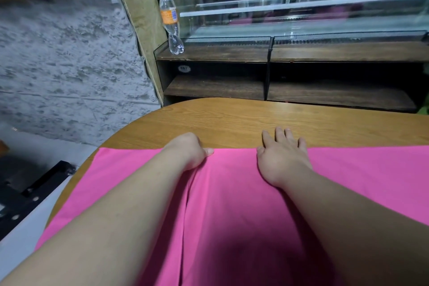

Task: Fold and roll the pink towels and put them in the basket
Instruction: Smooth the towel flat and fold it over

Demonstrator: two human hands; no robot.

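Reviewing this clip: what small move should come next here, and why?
Probably the right hand should pinch the far edge of the pink towel, as the left hand seems to. The towel lies spread on the wooden table, unfolded, and the right hand's fingers lie flat across that edge.

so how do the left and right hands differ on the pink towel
The left hand is curled, thumb on the far edge of the pink towel, seemingly pinching it; the right hand lies flat, fingers spread. The left hand stops at that edge; the right hand's fingertips reach past it onto the wooden table. A crease runs back from the left hand; cloth near the right hand looks smooth. Both rest on the towel.
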